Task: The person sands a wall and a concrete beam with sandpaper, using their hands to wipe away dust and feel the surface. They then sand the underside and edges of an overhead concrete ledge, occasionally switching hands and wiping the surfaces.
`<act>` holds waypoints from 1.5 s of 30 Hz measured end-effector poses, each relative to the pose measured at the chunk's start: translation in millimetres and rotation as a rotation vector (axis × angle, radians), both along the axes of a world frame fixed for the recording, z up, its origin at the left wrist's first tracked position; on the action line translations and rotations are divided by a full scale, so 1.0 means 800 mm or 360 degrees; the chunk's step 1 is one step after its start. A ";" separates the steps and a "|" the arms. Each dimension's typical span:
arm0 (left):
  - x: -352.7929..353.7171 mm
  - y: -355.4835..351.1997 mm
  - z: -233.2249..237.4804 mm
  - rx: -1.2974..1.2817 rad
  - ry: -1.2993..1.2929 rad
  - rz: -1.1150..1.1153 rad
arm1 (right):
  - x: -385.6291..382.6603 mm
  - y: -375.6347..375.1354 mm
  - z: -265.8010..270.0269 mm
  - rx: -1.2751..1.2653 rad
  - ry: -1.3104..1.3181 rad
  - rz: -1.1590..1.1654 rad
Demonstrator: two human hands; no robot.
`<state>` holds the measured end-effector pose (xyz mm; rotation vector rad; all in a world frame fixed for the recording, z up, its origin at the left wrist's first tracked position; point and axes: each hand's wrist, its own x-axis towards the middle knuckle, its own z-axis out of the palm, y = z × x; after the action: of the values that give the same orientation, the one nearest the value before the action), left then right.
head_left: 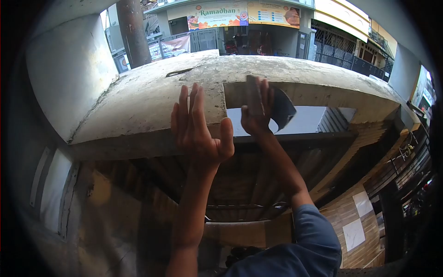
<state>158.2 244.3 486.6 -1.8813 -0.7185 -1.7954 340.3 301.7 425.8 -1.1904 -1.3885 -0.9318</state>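
Observation:
My left hand (200,124) is raised with its fingers stretched up and thumb apart, holding nothing. It overlaps the front edge of the weathered concrete ledge (143,108). To its right, my right hand (256,121) grips a flat grey-brown block (254,94), slightly smeared by motion. A dark sheet like sandpaper (283,110) curls out from the block on the right side of the hand. Block and sheet overlap the rectangular opening in the ledge, whose inner wall (318,94) shows behind them.
A thin dark piece (179,72) lies on the ledge. A white wall (71,76) and a brown post (133,34) stand left. Below the ledge is a dark corrugated surface (258,177). Lower right shows a wood-patterned floor (369,221). Banners (219,16) hang across the street.

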 end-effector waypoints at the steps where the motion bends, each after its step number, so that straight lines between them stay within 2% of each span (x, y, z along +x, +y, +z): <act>1: 0.000 -0.001 0.001 0.0006 -0.0010 -0.0013 | 0.003 0.001 0.003 -0.0027 -0.0104 0.0153; 2: -0.001 -0.001 0.001 0.0013 -0.0011 -0.0034 | 0.009 0.001 0.004 -0.0057 -0.0208 0.0301; 3: -0.002 -0.001 0.000 0.0025 -0.0016 -0.0057 | 0.027 0.002 0.000 -0.0051 -0.0224 0.0281; 5: 0.000 0.003 -0.003 0.0050 -0.0039 -0.0095 | 0.082 0.001 -0.018 0.0026 -0.0271 -0.0069; 7: 0.001 0.004 -0.005 0.0065 -0.0045 -0.0050 | 0.115 -0.030 -0.010 0.0130 -0.0136 -0.0245; 9: 0.003 0.005 0.001 0.0085 -0.0046 -0.0042 | 0.107 -0.019 -0.011 0.0373 0.0129 -0.0195; 10: 0.004 0.002 -0.002 0.0088 -0.0061 -0.0025 | 0.086 0.015 -0.022 0.0575 0.0391 0.0327; 12: 0.005 -0.001 -0.009 0.0065 -0.0100 -0.0044 | 0.017 0.041 -0.039 0.0253 0.0224 0.0617; 13: 0.005 0.004 -0.004 0.0077 -0.0130 -0.0058 | -0.009 0.027 -0.043 -0.0239 -0.0182 0.0349; 14: 0.004 0.007 -0.005 0.0087 -0.0117 -0.0048 | -0.001 0.022 -0.036 -0.0236 -0.0192 0.0336; 16: 0.003 0.006 -0.004 0.0097 -0.0098 -0.0063 | 0.021 0.016 -0.028 -0.0062 -0.0206 0.0217; 17: 0.001 0.006 -0.004 0.0090 -0.0078 -0.0065 | 0.070 0.039 -0.029 0.0284 -0.0285 0.0020; 18: 0.000 0.006 -0.004 0.0085 -0.0062 -0.0055 | 0.087 -0.001 -0.015 0.0145 -0.0068 -0.0416; 20: -0.001 0.006 -0.003 0.0077 -0.0039 -0.0014 | 0.116 -0.021 0.005 0.0618 0.0556 -0.0300; 21: 0.001 0.005 -0.002 0.0061 -0.0021 -0.0004 | 0.104 -0.008 0.006 0.0615 0.0546 -0.0294; 23: 0.003 0.005 -0.008 0.0067 -0.0064 -0.0029 | 0.065 0.020 -0.002 0.0624 0.0293 -0.0014; 24: 0.002 0.006 -0.008 0.0078 -0.0094 -0.0038 | 0.054 0.016 0.004 0.0618 0.0283 -0.0022; 26: 0.004 0.005 -0.003 0.0145 -0.0130 -0.0050 | 0.042 -0.013 0.018 0.0149 -0.0395 0.0249; 27: 0.008 0.003 -0.007 0.0117 -0.0125 -0.0060 | 0.086 0.007 -0.008 0.0019 -0.0473 -0.0384; 28: 0.009 0.005 -0.005 0.0145 -0.0138 -0.0060 | 0.093 0.013 -0.001 0.0022 -0.0455 -0.0392; 31: 0.005 0.010 -0.010 0.0106 -0.0095 -0.0020 | 0.089 0.014 0.008 0.0595 0.0047 -0.0010; 33: 0.007 0.013 -0.007 0.0154 -0.0190 -0.0040 | 0.021 0.024 0.008 0.0098 -0.0282 0.0032; 34: 0.006 0.014 -0.005 0.0212 -0.0167 -0.0036 | 0.029 0.020 0.007 0.0100 -0.0297 0.0021; 37: 0.004 0.013 -0.006 0.0187 -0.0178 -0.0068 | 0.055 0.011 -0.003 -0.0205 -0.0615 -0.0346; 39: 0.006 0.012 -0.003 0.0216 -0.0173 -0.0030 | 0.053 -0.027 -0.025 -0.0501 -0.0223 -0.0393; 40: 0.008 0.010 -0.003 0.0220 -0.0186 -0.0016 | 0.056 -0.019 -0.027 -0.0149 -0.0362 -0.0358; 41: 0.008 0.009 -0.005 0.0223 -0.0184 -0.0009 | 0.054 -0.006 -0.026 -0.0157 -0.0348 -0.0349; 43: 0.009 0.013 -0.005 0.0253 -0.0231 -0.0035 | 0.027 0.003 0.030 0.0111 -0.0191 -0.0178; 45: 0.006 0.010 -0.006 0.0225 -0.0199 -0.0091 | 0.030 0.011 0.016 0.0059 -0.0133 -0.0027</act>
<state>162.8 252.1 482.1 -1.7269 -0.5688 -1.9593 364.3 310.2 438.6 -1.1482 -1.4235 -1.0247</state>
